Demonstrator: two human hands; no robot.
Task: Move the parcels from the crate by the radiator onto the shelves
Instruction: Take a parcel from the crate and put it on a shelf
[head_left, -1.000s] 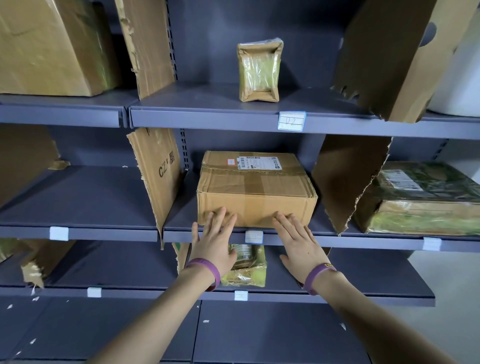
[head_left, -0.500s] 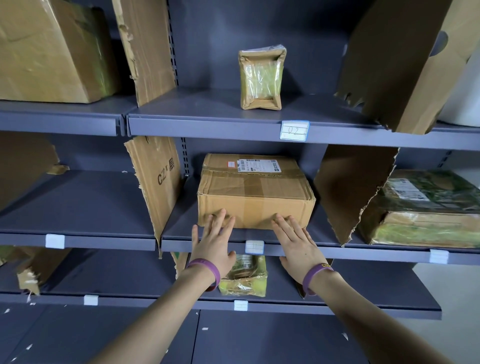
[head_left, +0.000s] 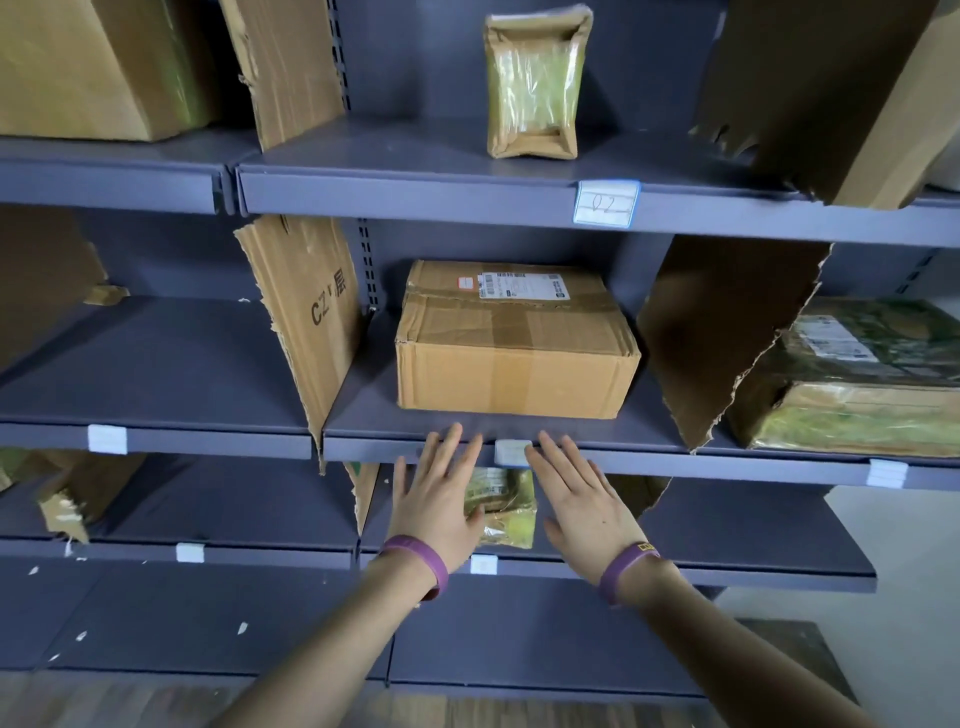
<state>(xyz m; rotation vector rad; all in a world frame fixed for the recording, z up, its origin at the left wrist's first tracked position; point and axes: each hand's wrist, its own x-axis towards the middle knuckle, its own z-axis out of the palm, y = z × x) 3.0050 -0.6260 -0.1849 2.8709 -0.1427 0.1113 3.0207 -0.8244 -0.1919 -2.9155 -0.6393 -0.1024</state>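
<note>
Left hand (head_left: 434, 506) and right hand (head_left: 587, 506) hover flat, fingers straight, holding nothing, just short of the cardboard parcel (head_left: 514, 343).

Single head view, close, facing shelves (head_left: 467, 439) straight on, tilted slightly down.

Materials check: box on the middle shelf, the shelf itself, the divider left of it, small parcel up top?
Box: matte brown cardboard, creased corners, glossy tape across the seam. Shelf: probably painted sheet metal, matte grey-blue, with a folded front lip. Divider: raw cardboard, ragged torn edges. Small parcel: brown card or paper under shiny clear film; glare shows, the core does not.
</note>
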